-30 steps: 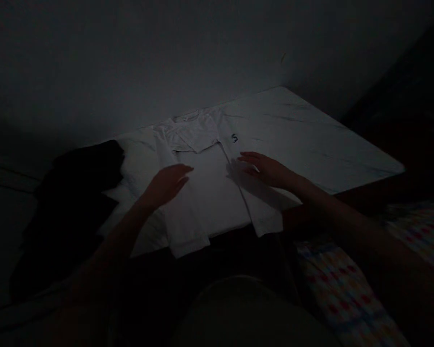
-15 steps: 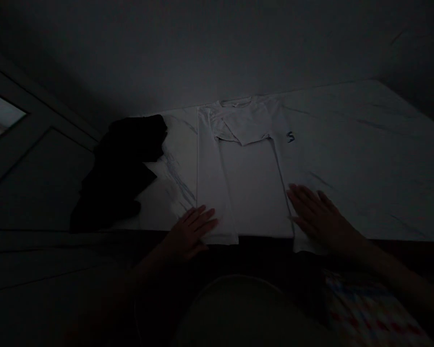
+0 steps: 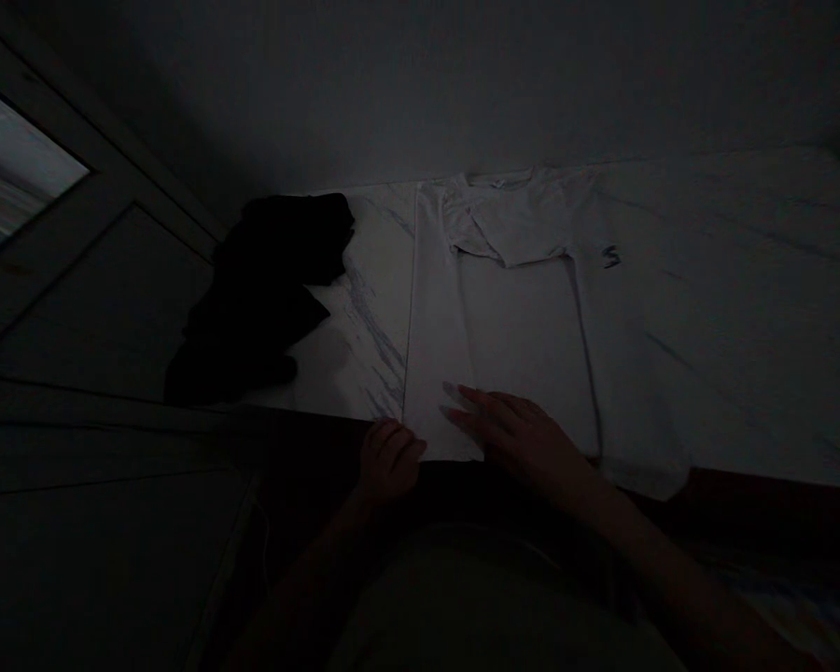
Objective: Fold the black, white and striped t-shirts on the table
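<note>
A white shirt [image 3: 518, 219] lies spread on the marble-patterned counter, collar toward the wall. Two long white strips run down from its shoulders to the near edge; they look like sleeves, and the right one bears a dark mark. My left hand [image 3: 390, 459] has its fingers curled over the lower left corner of the left strip. Across that strip's lower end, my right hand [image 3: 522, 434] rests with fingers stretched out and slightly apart. The dim light hides how the cloth sits under my fingers.
A heap of black cloth [image 3: 262, 299] lies at the left end of the counter [image 3: 735, 327]. Behind it rises a plain wall [image 3: 448, 84]. A panelled door [image 3: 91, 289] with a glass pane stands to the left.
My right hand has moved left from the right strip to the left one. My left hand has curled its fingers at the strip's lower corner. The view has shifted slightly.
</note>
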Demonstrator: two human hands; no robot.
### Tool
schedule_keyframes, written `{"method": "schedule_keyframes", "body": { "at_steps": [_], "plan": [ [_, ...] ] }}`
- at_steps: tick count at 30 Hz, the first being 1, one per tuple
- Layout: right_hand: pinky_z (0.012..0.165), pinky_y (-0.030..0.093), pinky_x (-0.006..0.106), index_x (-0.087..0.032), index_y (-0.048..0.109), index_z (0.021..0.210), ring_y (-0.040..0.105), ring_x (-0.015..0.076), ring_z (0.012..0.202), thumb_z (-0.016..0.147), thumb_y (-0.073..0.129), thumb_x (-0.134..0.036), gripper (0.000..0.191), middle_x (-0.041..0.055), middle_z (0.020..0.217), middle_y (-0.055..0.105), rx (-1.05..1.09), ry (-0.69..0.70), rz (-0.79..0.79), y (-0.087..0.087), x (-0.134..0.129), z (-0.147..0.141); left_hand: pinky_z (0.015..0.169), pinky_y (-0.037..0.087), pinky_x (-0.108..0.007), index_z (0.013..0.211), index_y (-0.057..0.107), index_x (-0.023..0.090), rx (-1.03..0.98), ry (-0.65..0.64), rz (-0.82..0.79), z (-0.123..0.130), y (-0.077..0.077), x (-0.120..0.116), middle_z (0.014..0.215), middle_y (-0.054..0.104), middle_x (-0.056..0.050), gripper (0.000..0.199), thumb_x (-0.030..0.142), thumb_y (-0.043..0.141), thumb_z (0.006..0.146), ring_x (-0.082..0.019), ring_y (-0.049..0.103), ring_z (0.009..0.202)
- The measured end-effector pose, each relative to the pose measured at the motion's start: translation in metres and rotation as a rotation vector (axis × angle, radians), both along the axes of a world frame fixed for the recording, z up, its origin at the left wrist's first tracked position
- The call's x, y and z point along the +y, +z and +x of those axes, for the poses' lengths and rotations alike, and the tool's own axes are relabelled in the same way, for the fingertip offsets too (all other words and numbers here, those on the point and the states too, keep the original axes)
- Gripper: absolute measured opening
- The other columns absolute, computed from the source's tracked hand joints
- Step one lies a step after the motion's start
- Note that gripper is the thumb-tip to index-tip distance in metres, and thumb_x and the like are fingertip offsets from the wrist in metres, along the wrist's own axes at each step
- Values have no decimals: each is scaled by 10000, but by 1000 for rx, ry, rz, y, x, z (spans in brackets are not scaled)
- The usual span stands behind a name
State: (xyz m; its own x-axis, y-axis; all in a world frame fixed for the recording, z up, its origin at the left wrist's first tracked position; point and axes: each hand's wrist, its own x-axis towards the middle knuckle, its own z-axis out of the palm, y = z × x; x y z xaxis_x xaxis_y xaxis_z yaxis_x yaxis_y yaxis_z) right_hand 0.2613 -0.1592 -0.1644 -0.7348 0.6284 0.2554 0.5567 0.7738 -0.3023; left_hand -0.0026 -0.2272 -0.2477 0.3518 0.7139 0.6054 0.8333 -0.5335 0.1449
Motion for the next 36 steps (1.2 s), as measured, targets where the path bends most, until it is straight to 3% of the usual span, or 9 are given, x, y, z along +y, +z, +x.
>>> {"method": "schedule_keyframes", "body": {
  "at_steps": [5,11,16,19,23,26,29,31,36],
  "plan": [
    [933,499,402,-288,639,1284,599,240,1183,954,544,-163,365,49,1259,699,177,95,142,-5,-2,-5,874,543,-423,999,652,293,-50,23,102,-13,2,-3,850,680,-40,182,215,520,900,-206,658,919],
    [949,506,399,-237,703,1135,640,223,1116,963,525,-164,258,55,1163,738,208,147,154,-10,-5,-8,911,514,-375,940,687,300,108,-78,-8,-17,11,-7,834,729,-8,190,187,544,882,-168,686,885],
    [976,515,416,-233,695,1135,631,223,1142,955,551,-203,232,63,1168,730,245,164,30,-1,-7,-2,1064,446,-379,1150,676,274,147,-221,-32,-29,28,0,1093,747,-44,332,181,470,907,-186,639,1147],
    [1056,472,441,-264,614,1304,569,223,1257,963,546,-269,348,70,1306,667,224,150,-54,4,-2,-5,1149,362,-423,1308,604,259,263,-202,-12,-31,44,21,1291,678,-56,464,86,455,904,-222,494,1355],
    [1171,333,539,-192,267,1574,297,295,1475,903,644,-425,804,145,1591,336,48,122,-100,6,6,-18,1183,313,-453,1351,577,277,409,-202,46,-23,56,46,1379,623,-30,459,85,483,945,-239,426,1411],
    [1184,332,511,-168,301,1561,328,288,1462,886,664,-490,832,139,1558,394,0,203,-125,10,6,-13,1176,333,-435,1333,595,279,381,-257,84,-21,55,54,1393,612,-20,415,117,479,969,-232,426,1412],
    [1106,452,373,-254,499,1447,541,201,1313,972,569,-412,506,56,1394,613,43,226,-133,17,2,25,1175,343,-419,1368,569,282,368,-281,78,-24,52,56,1414,594,-12,457,85,426,981,-213,424,1413],
    [977,539,315,-292,526,1413,645,169,1172,1004,496,-294,410,35,1279,692,99,67,-39,19,-2,69,1177,341,-416,1399,541,282,380,-306,70,-26,51,58,1442,568,-14,504,50,394,977,-213,418,1419],
    [848,592,353,-297,349,1536,673,226,1116,941,490,-226,615,74,1320,661,14,-340,230,1,-24,187,1178,346,-408,1456,473,312,379,-360,77,-26,47,67,1531,467,-18,553,47,367,982,-217,410,1426]
  ]
}}
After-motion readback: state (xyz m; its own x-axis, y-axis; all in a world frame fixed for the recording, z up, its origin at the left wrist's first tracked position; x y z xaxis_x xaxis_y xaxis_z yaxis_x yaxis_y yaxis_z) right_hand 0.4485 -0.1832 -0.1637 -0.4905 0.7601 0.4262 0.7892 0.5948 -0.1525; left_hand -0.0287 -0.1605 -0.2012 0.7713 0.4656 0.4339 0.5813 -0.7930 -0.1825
